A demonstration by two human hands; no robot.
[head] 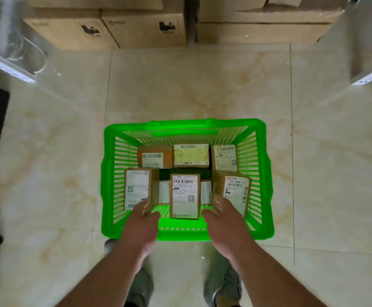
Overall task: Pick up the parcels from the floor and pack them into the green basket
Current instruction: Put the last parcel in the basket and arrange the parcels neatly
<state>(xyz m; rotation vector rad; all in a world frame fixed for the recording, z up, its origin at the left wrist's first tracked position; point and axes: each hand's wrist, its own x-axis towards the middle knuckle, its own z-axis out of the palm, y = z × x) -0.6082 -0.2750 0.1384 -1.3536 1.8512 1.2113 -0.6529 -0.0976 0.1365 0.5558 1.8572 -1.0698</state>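
6 boxy cardboard parcels [184,196] inside slatted green basket [260,180]

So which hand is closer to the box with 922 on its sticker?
The right hand. Its fingers reach the near left side of the 922 box. The left hand is farther off, across the middle parcel, by the left-hand parcel.

Large stacked cartons [147,29] beyond the marbled floor tiles [191,85]; grey shoes [224,286].
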